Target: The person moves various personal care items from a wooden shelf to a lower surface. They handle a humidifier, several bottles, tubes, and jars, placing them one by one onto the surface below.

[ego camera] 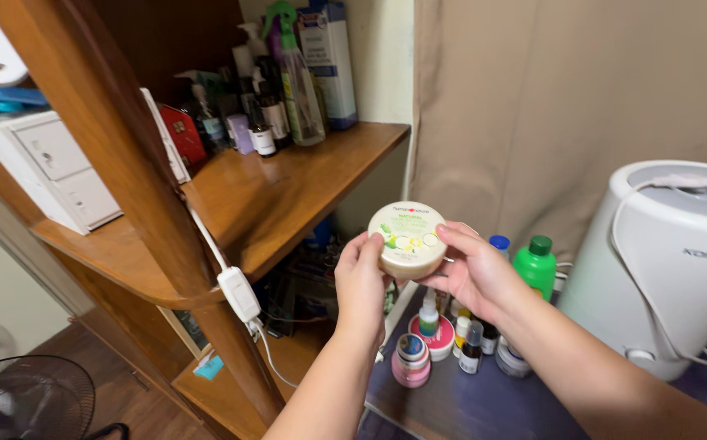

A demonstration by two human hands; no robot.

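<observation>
A round jar [408, 238] with a pale lid is held in the air between both hands, in front of the wooden shelf [288, 191] and above the counter [451, 403]. The fingers of the left hand [360, 281] are curled against the jar's left side, and the fingers of the right hand [471, 269] are closed around its right side, with one fingertip laid over the lid's right edge. The lid is tilted toward the camera.

Below the hands, near the counter's left edge, small bottles and pots are crowded together: a dropper bottle [428, 316] standing on a pink tin [443, 341], a stack of pink pots [411, 360] just in front, and a dark bottle [472, 349] beside them. A green bottle [536, 266] is seen behind the right wrist. A white appliance [671, 261] is set at the counter's right side, with a cord draped over it.

At the back of the shelf, spray bottles [292, 77] and boxes are lined up. A white drawer unit [60, 167] sits at the shelf's left end, and a cable with a switch [239, 295] runs down the shelf's upright. A fan [23, 399] is on the floor at lower left.
</observation>
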